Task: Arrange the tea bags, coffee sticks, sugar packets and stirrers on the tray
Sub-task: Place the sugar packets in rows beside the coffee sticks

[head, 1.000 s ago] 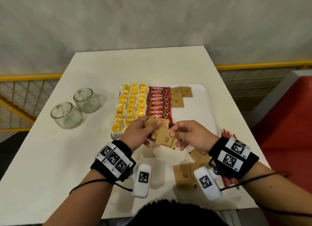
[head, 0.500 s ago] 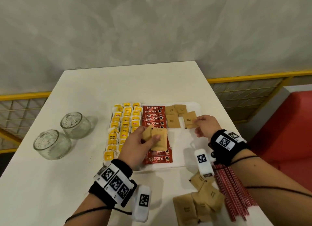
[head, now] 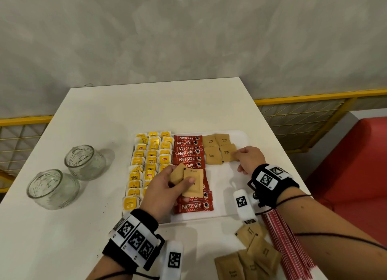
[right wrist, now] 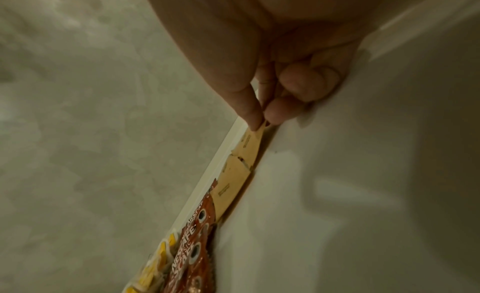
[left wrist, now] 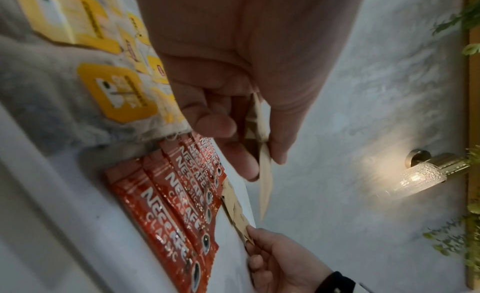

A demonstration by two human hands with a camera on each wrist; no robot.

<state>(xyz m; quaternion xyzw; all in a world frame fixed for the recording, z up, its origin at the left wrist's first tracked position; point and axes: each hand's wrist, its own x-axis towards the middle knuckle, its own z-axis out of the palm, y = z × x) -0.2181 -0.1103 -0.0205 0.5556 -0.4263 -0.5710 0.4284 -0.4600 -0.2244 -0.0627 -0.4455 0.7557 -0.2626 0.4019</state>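
On the white tray [head: 240,134] lie yellow tea bags [head: 151,154] in rows at the left, red coffee sticks [head: 188,149] in the middle and brown sugar packets [head: 212,155] at the far right. My right hand [head: 249,158] pinches the right edge of one brown sugar packet [head: 228,155] [right wrist: 250,142] lying flat on the tray. My left hand [head: 165,187] hovers over the coffee sticks and grips two brown sugar packets [head: 192,182] [left wrist: 265,174] between thumb and fingers. Red stirrers [head: 287,246] lie off the tray at the near right.
Several loose brown sugar packets [head: 249,256] lie on the white table [head: 62,227] in front of the tray, beside the stirrers. Two glass jars [head: 69,173] stand at the left. A yellow railing [head: 314,95] and a red seat [head: 356,164] lie past the table's right edge.
My right hand took one packet from the left hand's bunch, carried it to the tray's far right and set it down by the other packets. The left hand moved over the coffee sticks.
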